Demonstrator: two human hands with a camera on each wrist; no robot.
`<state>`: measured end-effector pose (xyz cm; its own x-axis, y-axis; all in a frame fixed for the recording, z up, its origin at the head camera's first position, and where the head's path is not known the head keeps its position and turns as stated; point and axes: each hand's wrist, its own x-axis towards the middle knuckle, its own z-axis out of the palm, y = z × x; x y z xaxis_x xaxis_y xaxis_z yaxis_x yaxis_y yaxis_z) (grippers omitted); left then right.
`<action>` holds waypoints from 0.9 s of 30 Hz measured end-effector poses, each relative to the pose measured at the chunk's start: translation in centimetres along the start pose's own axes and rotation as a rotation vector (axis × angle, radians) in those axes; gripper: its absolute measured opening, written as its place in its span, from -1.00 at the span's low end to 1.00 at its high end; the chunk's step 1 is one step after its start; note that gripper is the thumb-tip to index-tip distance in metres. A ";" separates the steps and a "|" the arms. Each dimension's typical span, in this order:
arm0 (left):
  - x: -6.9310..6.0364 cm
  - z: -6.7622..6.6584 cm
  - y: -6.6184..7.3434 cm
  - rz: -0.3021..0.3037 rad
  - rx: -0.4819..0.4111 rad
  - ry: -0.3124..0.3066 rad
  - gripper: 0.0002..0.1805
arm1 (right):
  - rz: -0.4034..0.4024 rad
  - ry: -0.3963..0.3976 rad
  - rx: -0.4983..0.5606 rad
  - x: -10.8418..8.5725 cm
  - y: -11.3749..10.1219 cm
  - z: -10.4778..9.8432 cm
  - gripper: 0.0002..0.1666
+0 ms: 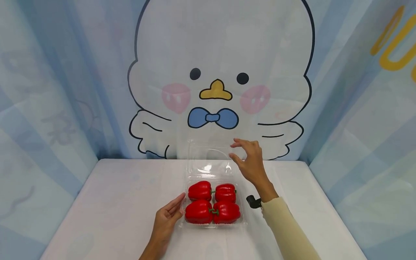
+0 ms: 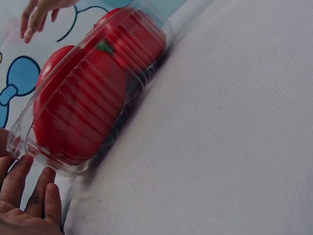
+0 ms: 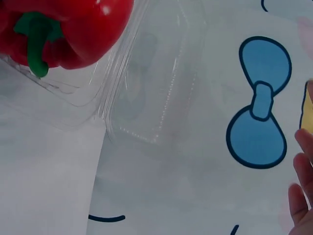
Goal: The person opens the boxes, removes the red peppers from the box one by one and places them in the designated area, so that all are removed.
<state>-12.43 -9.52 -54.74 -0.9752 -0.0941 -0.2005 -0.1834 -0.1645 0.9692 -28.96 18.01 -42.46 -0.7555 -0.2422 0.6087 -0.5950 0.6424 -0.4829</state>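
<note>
A clear plastic box [image 1: 212, 225] holds several red bell peppers [image 1: 199, 211] in two rows, its clear lid [image 1: 208, 162] raised at the back. At the box's left wall, my left hand [image 1: 165, 221] touches the side with its fingertips; the left wrist view shows the fingers [image 2: 18, 182] against the box's corner. My right hand [image 1: 251, 159] is in the air at the lid's upper right, thumb and fingers apart with nothing between them. The right wrist view shows one pepper [image 3: 98, 29] and the hinge beside the lid [image 3: 156, 83]; the right hand [image 3: 305, 181] is at that view's edge.
A white-covered table [image 1: 130, 202] lies under the box. Behind it hangs a curtain [image 1: 221, 43] printed with a cartoon bird and a blue bow tie, and more curtain [image 1: 364, 144] stands at both sides. A black strap piece [image 1: 253, 202] is at my right wrist.
</note>
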 end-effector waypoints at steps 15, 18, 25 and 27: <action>-0.1 0.1 0.0 0.001 0.015 0.010 -0.43 | 0.021 0.008 0.035 -5.0 -2.7 -1.7 -0.52; -0.1 0.1 0.0 -0.005 0.003 0.012 -0.43 | 0.044 -0.009 0.031 -6.1 -3.0 -1.7 -0.49; 0.0 0.0 -0.1 -0.006 0.012 0.011 -0.40 | 0.084 -0.043 0.046 -8.6 -3.4 -1.3 -0.31; 0.0 0.0 -0.1 -0.007 0.013 0.013 -0.40 | 0.099 -0.062 0.059 -9.3 -3.5 -1.2 -0.27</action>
<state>-12.42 -9.45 -54.83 -0.9722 -0.1056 -0.2090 -0.1918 -0.1523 0.9695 -19.48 18.93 -45.70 -0.8256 -0.2259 0.5170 -0.5306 0.6222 -0.5756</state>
